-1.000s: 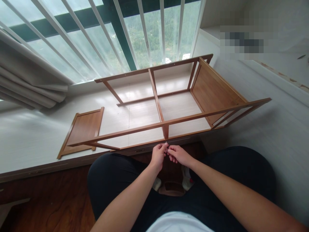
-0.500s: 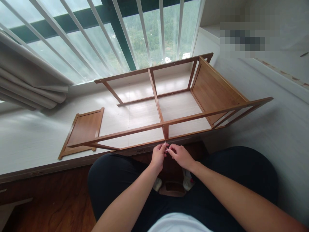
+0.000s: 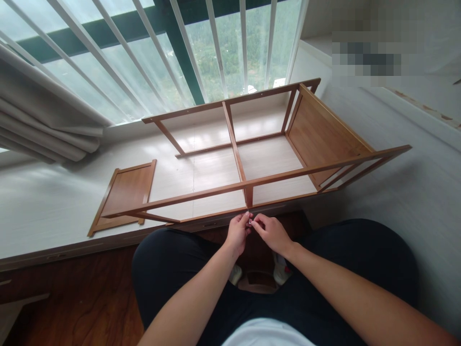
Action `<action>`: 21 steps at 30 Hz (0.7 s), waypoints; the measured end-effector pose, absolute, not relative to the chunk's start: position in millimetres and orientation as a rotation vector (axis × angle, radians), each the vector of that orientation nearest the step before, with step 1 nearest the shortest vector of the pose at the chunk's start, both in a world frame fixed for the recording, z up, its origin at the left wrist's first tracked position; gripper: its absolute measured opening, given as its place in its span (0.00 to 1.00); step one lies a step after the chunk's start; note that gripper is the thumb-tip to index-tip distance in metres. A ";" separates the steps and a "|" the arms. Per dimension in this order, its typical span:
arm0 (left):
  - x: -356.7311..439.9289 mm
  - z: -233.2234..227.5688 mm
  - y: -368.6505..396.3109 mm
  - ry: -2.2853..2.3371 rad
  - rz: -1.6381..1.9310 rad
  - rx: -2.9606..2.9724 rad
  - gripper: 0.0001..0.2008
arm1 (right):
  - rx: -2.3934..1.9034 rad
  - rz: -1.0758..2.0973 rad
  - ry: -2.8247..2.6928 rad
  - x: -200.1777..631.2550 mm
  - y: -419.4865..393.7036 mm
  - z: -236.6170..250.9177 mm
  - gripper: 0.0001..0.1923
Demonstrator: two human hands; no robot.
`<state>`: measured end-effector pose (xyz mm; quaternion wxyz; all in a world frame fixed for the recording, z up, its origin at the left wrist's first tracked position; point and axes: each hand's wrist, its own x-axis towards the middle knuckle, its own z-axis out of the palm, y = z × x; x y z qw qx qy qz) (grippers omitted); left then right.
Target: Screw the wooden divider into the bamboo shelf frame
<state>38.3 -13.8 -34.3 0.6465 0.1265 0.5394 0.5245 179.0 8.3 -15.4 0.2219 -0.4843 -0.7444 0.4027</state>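
At the near lower rail of a brown wooden frame (image 3: 201,191), my left hand (image 3: 237,234) pinches a small thin metal piece (image 3: 250,221), too small to name for sure. Its upper end points at the rail, just under the middle upright (image 3: 248,196). My right hand (image 3: 272,234) is closed beside it, thumb and forefinger pinched at the metal piece. The frame lies on its side on a white window seat, with a wooden panel (image 3: 326,127) fitted at its right end. Its left end has no panel in it.
A second wooden panel (image 3: 127,193) lies flat on the white window seat (image 3: 46,206), partly under the frame's left end. Behind are a barred window (image 3: 237,57) and a grey curtain (image 3: 46,110). My knees (image 3: 162,259) are close against the seat's drawer front.
The view has shifted very slightly. Both hands stay at the same spot on the rail, with only a tiny movement of the right fingers.
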 end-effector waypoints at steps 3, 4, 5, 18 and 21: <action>38.9 -34.9 -12.9 1.271 1.190 0.310 0.20 | -1.341 1.172 -2.015 179.2 8.6 -18.9 0.12; 39.2 -35.1 -12.6 1.290 1.187 0.323 0.21 | -1.340 1.193 -1.999 179.2 8.7 -20.0 0.12; 39.4 -35.4 -12.3 1.310 1.184 0.337 0.21 | -1.336 1.217 -1.983 179.2 8.9 -21.0 0.13; 40.1 -35.2 -9.1 1.454 1.182 0.509 0.21 | -1.234 1.605 -1.668 172.4 8.6 -37.0 0.13; 40.0 -34.8 -8.0 1.484 1.192 0.537 0.20 | -1.223 1.674 -1.601 170.7 7.9 -40.2 0.13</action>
